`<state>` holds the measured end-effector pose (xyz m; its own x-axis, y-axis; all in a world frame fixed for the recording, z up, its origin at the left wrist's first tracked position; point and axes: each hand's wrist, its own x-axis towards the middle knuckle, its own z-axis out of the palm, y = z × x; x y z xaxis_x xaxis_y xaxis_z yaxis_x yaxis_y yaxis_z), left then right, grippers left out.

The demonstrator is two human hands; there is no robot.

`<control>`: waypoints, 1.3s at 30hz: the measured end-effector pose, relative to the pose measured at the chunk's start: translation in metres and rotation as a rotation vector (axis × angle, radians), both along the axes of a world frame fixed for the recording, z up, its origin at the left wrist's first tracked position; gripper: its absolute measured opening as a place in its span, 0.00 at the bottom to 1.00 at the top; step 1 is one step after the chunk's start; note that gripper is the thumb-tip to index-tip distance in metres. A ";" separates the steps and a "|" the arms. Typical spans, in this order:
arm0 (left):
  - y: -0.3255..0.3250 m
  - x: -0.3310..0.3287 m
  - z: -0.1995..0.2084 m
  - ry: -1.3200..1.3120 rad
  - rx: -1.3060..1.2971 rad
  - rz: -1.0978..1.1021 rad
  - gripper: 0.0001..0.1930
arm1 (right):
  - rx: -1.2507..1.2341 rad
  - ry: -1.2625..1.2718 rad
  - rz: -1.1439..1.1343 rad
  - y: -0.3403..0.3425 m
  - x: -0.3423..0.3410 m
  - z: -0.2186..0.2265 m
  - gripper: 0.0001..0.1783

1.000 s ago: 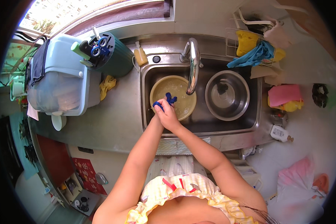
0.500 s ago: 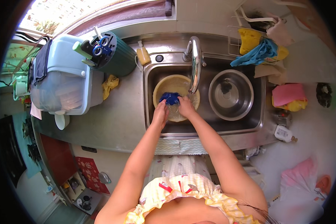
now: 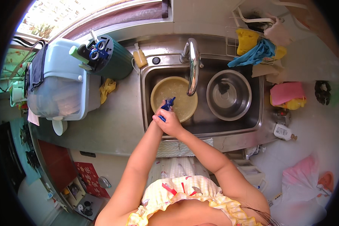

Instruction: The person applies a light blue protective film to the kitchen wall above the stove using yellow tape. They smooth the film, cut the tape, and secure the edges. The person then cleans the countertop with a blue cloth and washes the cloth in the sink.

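A bunched blue cloth (image 3: pixel 170 102) is squeezed between my two hands over the near left part of a cream-yellow basin (image 3: pixel 195 105). My right hand (image 3: pixel 171 122) is closed round the cloth and lies across my left hand (image 3: pixel 161 108). Most of the left hand is hidden behind the right; the part that shows is pressed against the cloth. A little blue also sticks out at the right hand's near side. Water with some bubbles stands in the basin. The curved metal tap (image 3: pixel 193 67) reaches over the basin's right side.
Right of the basin, a steel bowl (image 3: pixel 249 96) sits in the same sink (image 3: pixel 257 116). A wire rack with yellow and blue cloths (image 3: pixel 258 52) stands behind it. A soap bottle (image 3: pixel 140 58), a green knife holder (image 3: pixel 118 56) and a lidded blue box (image 3: pixel 64 56) line the left counter.
The blue cloth has moved toward me and left, up from the basin's middle. My hands, apart before at its two sides, have come together round it.
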<state>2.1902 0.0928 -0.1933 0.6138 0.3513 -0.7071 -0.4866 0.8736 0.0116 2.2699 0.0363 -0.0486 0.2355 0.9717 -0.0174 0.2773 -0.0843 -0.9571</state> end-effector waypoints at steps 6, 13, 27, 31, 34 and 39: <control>-0.003 0.010 0.050 0.802 0.424 -0.245 0.22 | -0.341 -0.420 -0.248 -0.001 0.069 -0.099 0.11; 0.003 -0.033 0.066 1.409 1.389 -0.652 0.18 | -0.108 -0.003 -0.417 -0.030 0.092 -0.064 0.10; 0.027 -0.013 0.106 1.029 1.491 -0.187 0.14 | 0.090 -0.170 -0.356 -0.018 0.104 -0.022 0.11; 0.013 0.001 0.073 1.265 1.667 -0.693 0.24 | -0.208 -0.461 -0.012 -0.012 0.089 -0.108 0.10; 0.005 -0.004 0.031 1.314 1.928 -1.335 0.15 | -0.381 -0.775 0.203 -0.021 0.067 -0.160 0.07; -0.004 -0.013 0.009 1.151 1.961 -1.492 0.12 | -0.576 -0.581 0.477 -0.007 0.064 -0.134 0.09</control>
<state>2.1772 0.0891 -0.1842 0.7466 0.5426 -0.3850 0.6593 -0.6809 0.3188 2.3342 0.0292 -0.1829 -0.0616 0.8463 -0.5291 0.8248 -0.2554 -0.5045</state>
